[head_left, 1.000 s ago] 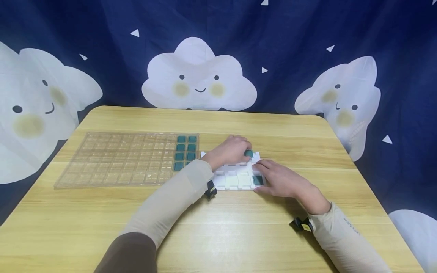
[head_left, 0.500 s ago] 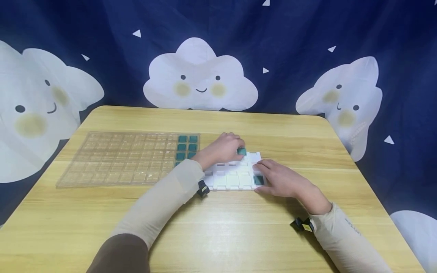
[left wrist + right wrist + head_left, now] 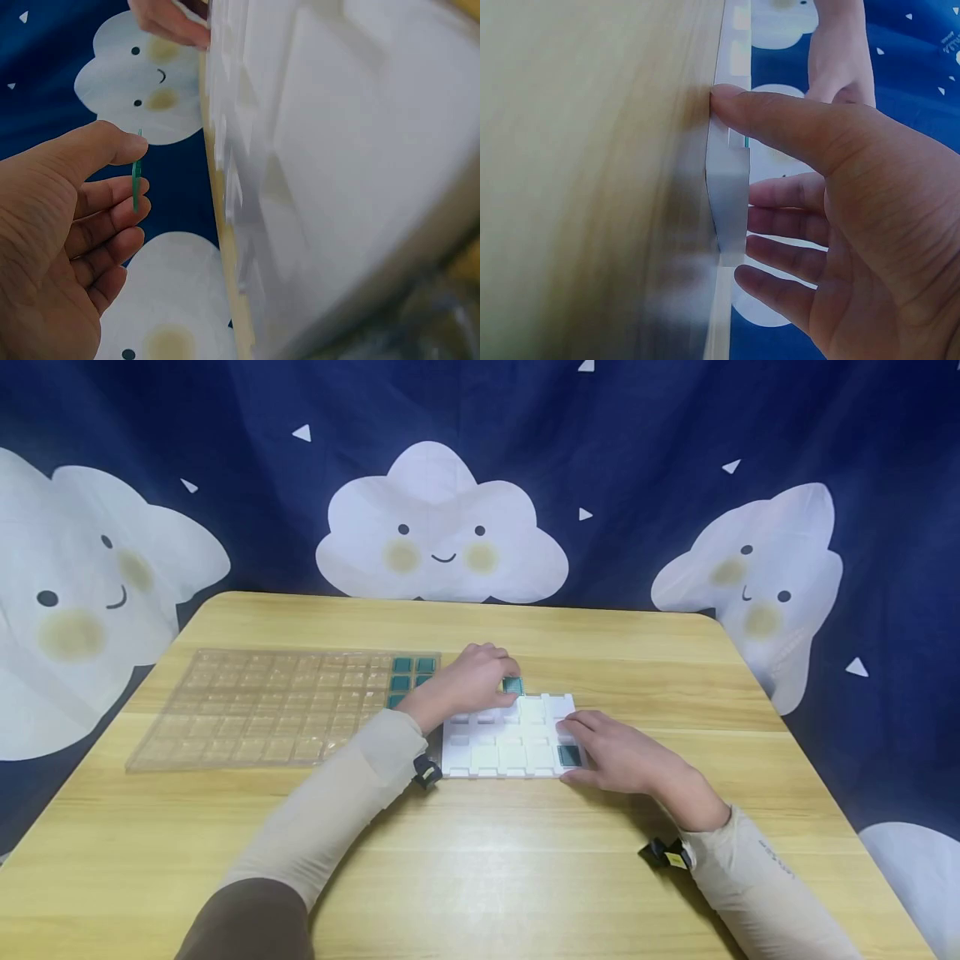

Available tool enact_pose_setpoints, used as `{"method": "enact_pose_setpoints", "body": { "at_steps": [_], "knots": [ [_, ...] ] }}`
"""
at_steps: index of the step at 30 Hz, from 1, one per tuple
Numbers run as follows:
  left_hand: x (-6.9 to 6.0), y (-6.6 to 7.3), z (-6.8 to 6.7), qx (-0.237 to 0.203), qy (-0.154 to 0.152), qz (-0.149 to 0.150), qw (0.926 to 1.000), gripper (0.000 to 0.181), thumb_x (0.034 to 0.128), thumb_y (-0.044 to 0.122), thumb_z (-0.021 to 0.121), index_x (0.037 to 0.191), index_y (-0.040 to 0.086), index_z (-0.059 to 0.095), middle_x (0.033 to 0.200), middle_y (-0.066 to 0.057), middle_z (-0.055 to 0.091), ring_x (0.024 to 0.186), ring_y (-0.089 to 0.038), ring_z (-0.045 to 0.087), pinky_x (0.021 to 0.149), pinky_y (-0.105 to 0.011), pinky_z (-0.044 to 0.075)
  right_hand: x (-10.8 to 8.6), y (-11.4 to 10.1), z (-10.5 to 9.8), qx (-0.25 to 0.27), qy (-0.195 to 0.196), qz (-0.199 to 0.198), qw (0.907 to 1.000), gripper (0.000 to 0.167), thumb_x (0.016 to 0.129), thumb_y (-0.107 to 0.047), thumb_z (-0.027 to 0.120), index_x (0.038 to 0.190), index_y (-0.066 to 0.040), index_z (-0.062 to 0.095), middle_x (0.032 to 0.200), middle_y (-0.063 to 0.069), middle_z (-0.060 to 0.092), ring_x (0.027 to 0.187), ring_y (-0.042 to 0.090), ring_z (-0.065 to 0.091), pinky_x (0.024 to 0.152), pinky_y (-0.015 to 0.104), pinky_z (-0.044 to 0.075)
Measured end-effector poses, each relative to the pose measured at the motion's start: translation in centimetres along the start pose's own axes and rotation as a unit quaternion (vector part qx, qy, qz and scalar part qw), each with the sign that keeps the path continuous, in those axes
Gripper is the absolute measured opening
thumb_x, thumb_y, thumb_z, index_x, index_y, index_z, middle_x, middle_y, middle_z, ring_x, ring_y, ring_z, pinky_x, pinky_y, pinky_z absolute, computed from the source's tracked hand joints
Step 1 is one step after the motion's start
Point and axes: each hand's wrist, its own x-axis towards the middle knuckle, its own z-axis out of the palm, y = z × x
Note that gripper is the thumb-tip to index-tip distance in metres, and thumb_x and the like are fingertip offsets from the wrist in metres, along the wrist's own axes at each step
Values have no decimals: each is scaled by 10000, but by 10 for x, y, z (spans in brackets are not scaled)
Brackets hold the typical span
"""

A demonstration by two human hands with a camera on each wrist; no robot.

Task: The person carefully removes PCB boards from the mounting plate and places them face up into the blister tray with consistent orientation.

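Note:
My left hand (image 3: 471, 678) pinches a thin green square chip (image 3: 136, 180) between thumb and fingers, seen edge-on in the left wrist view. In the head view it is over the far edge of a white compartment tray (image 3: 480, 756). My right hand (image 3: 626, 752) holds that tray at its right end, thumb at the near side (image 3: 731, 112) and fingers along the end. A dark green chip (image 3: 569, 756) lies in the tray's near right compartment, beside the right hand. Other compartments within sight have no chips; the left forearm covers part of the clear tray.
A large clear plastic tray (image 3: 255, 714) with many small cells lies to the left of the white tray. Several green chips (image 3: 402, 682) sit in its rightmost columns. Both trays lie on a wooden table (image 3: 480, 860), with a blue cloud-print curtain (image 3: 615, 435) behind.
My left hand has moved left and slightly away along the white tray's far edge, carrying the green chip. The right hand has stayed at the tray's right end.

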Motion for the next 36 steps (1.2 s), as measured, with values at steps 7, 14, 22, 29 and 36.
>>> {"method": "enact_pose_setpoints", "body": {
  "at_steps": [7, 14, 22, 29, 36],
  "knots": [
    [-10, -6, -8, -94, 34, 31, 9999, 407, 912, 334, 666, 1249, 106, 654, 1247, -32, 637, 1199, -236, 523, 1047, -424, 359, 0, -1, -4, 75, -7, 39, 10000, 728, 834, -442, 742, 1356, 11, 514, 1334, 161, 525, 1230, 316, 500, 1040, 453, 417],
    [-20, -12, -11, -75, 156, 61, 9998, 394, 912, 325, 671, 1230, 92, 664, 1204, -37, 651, 1176, -244, 527, 1050, -447, 354, 0, -2, -5, 71, 5, 39, 10000, 720, 833, -439, 742, 1350, 9, 518, 1326, 159, 529, 1226, 314, 502, 1038, 451, 419],
    [-33, -16, -15, 37, 212, -5, 9998, 402, 902, 327, 677, 1223, 86, 664, 1197, -47, 650, 1178, -251, 531, 1052, -457, 349, 0, -3, -5, 61, -25, 57, 10000, 732, 830, -441, 744, 1357, 11, 512, 1332, 167, 526, 1238, 324, 494, 1050, 458, 407],
    [-46, -26, -14, -14, 339, -46, 9994, 387, 888, 312, 696, 1194, 76, 674, 1149, -47, 658, 1140, -254, 545, 1032, -463, 360, 0, -3, -4, 47, -5, 3, 10000, 733, 828, -438, 746, 1352, 18, 513, 1328, 173, 529, 1233, 326, 498, 1053, 458, 405],
    [-59, -37, -12, -21, 503, 56, 9987, 389, 879, 309, 698, 1172, 56, 676, 1134, -65, 667, 1123, -271, 555, 1027, -482, 369, 0, -4, -4, 51, 5, 0, 10000, 734, 823, -434, 750, 1350, 18, 512, 1326, 174, 528, 1229, 327, 500, 1047, 461, 409]
  ]
}}
